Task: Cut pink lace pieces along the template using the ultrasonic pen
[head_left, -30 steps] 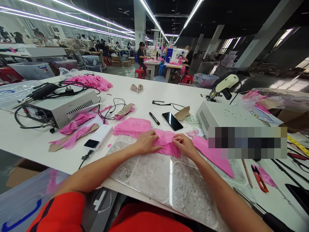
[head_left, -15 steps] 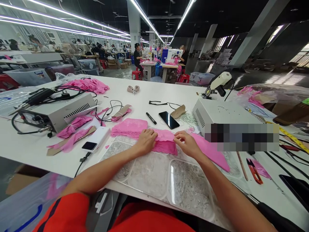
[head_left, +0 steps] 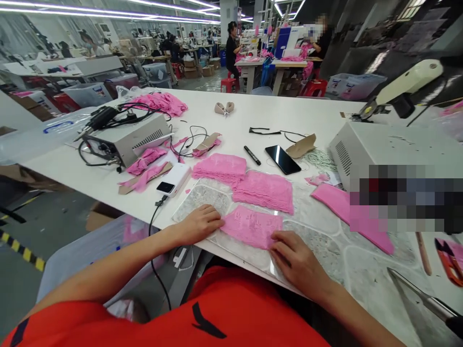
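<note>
A single pink lace piece (head_left: pixel 251 226) is stretched between both hands near the table's front edge, over a clear patterned mat (head_left: pixel 208 195). My left hand (head_left: pixel 203 222) pinches its left end between thumb and fingers. At its lower right corner, my right hand (head_left: pixel 294 260) is closed on the fabric; part of that grip is hidden behind the fingers. Just behind lies a stack of pink lace pieces (head_left: pixel 265 190) with scalloped edges, and a second lace stack (head_left: pixel 220 167) sits to its left, touching it. A smooth pink strip (head_left: pixel 361 219) lies to the right.
A black phone (head_left: pixel 283 159) and a marker (head_left: pixel 252 155) lie behind the stacks. To the left are a white power bank (head_left: pixel 174 180) and a grey control box (head_left: pixel 139 137) with cables. Red-handled snips (head_left: pixel 448 262) and a hot tool's metal tip (head_left: pixel 412 286) lie at right.
A lace piece has come off the right stack and moved toward my body, held by both hands. The camera view has turned left and downward.
</note>
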`<state>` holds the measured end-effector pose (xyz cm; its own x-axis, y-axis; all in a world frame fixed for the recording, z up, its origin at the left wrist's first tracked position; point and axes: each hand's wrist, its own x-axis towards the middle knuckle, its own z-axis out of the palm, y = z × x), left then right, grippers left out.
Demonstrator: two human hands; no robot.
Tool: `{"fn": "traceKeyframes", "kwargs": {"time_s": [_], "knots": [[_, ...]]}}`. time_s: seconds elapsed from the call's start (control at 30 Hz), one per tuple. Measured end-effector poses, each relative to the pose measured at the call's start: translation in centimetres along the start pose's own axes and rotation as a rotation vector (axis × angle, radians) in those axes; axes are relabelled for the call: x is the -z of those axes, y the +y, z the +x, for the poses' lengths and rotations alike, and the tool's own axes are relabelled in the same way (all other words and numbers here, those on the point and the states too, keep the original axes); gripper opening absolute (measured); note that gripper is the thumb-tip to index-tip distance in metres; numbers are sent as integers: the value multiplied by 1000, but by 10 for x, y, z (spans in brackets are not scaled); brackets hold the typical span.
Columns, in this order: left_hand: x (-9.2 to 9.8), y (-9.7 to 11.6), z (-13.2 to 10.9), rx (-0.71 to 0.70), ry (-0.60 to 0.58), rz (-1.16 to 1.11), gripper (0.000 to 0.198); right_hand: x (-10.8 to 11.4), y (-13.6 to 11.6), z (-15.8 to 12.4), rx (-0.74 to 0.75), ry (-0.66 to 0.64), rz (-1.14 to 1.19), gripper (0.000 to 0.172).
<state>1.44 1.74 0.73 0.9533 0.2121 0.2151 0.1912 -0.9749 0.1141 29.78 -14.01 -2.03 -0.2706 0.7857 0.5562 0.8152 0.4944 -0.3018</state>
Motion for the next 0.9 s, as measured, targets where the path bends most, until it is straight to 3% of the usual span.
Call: {"fn": "traceKeyframes", "kwargs": {"time_s": [0.27, 0.6, 0.9], "knots": [[-2, -3, -11, 73, 31, -225, 29, 5, -3, -4, 1, -33, -1, 7], [18, -4, -6, 108, 15, -437, 27, 12, -10, 16, -22, -19, 42, 8], [16, -2, -8, 129, -19, -389, 19, -17, -23, 55, 4, -148, 200, 16]]}}
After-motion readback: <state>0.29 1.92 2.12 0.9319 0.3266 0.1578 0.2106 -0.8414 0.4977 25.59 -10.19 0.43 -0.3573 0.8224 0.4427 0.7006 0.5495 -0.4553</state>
